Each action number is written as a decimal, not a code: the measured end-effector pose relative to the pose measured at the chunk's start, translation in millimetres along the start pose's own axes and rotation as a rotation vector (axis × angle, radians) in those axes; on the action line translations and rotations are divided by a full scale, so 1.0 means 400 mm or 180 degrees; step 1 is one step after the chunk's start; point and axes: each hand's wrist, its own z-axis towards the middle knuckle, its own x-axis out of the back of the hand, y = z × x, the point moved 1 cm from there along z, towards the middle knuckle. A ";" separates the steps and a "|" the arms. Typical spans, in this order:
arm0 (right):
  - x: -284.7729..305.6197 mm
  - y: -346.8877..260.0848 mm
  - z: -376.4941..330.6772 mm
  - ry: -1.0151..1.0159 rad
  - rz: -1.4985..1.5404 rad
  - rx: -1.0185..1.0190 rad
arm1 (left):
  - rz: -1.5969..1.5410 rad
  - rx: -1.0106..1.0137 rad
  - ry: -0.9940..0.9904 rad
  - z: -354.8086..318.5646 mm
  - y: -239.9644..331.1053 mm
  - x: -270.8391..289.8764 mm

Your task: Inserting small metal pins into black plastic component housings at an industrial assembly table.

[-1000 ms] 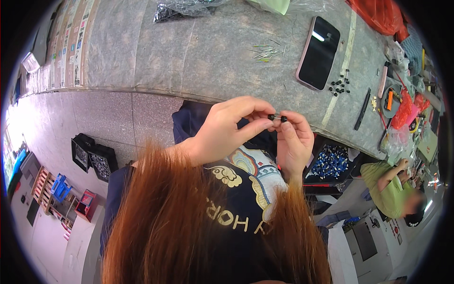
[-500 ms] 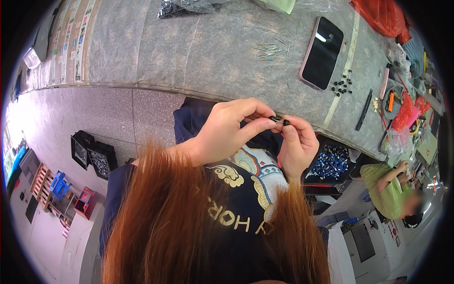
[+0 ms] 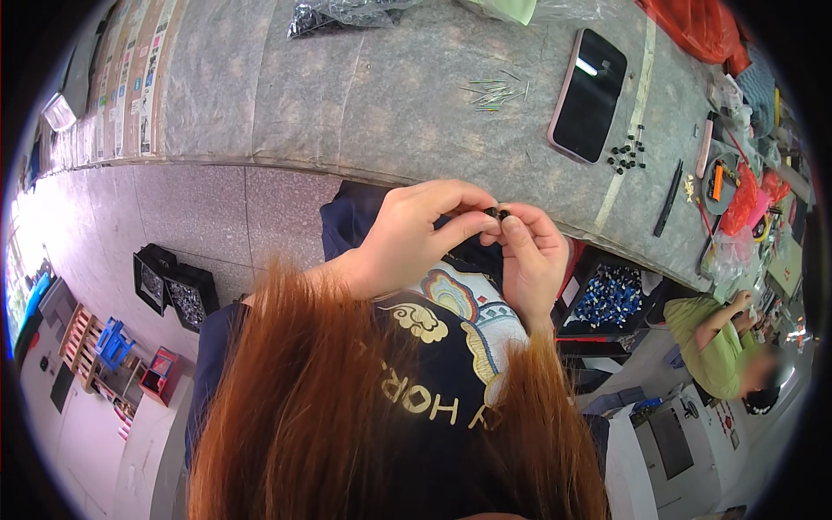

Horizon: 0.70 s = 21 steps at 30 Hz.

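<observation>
Just in front of the table's near edge, my two hands meet. My left hand (image 3: 420,224) pinches a small black piece (image 3: 491,211) between thumb and fingers. Another small black cap-like piece (image 3: 504,214) is pinched by my right hand (image 3: 533,258), very close to the first. Fingertips hide most of both, and I cannot tell whether they touch. On the grey-covered table (image 3: 416,113) lies a loose pile of thin pins (image 3: 496,92). Several small black caps (image 3: 626,159), some on thin stems, are scattered beside a phone (image 3: 589,97).
A black pen-like tool (image 3: 668,199) lies on the right of the table, near a tray with an orange cutter (image 3: 718,182). Below the edge stands a bin of blue and white parts (image 3: 609,296). A person in green (image 3: 706,347) sits at the right. Black boxes (image 3: 191,295) stand at left.
My right hand has moved left and slightly up, bringing its black piece close to the left one. The thin shiny length seen between them earlier no longer shows.
</observation>
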 end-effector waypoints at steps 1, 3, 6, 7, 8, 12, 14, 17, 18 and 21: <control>-0.004 0.006 0.003 -0.0024 0.0153 -0.0109 | -0.0720 0.0497 0.0115 0.002 -0.007 -0.005; -0.019 -0.001 0.014 0.0020 0.0329 -0.0060 | -0.1437 0.0992 0.0227 0.008 -0.016 -0.006; -0.024 -0.012 0.022 -0.0009 0.0200 0.0211 | -0.2370 0.1462 0.0183 0.018 -0.018 -0.005; -0.022 -0.017 0.020 -0.0062 -0.0127 0.0406 | -0.2365 0.1462 0.0169 0.018 -0.016 -0.004; -0.018 -0.019 0.020 -0.0051 -0.0123 0.0413 | -0.2496 0.1495 0.0059 0.019 -0.014 -0.003; 0.002 -0.021 0.021 -0.0089 -0.0140 0.0336 | -0.2799 0.1428 -0.0082 0.016 -0.017 -0.008; 0.004 -0.026 0.021 -0.0108 -0.0117 0.0392 | -0.2800 0.1417 -0.0070 0.021 -0.005 -0.010; 0.003 -0.029 0.018 -0.0116 -0.0324 0.0511 | -0.2687 0.1408 -0.0102 0.023 -0.005 -0.005; -0.001 -0.031 0.017 -0.0068 -0.0370 0.0511 | -0.2571 0.1401 -0.0157 0.022 -0.007 -0.004; -0.012 -0.030 0.019 0.0013 -0.0464 0.0575 | -0.2681 0.1584 -0.0116 0.025 -0.006 -0.005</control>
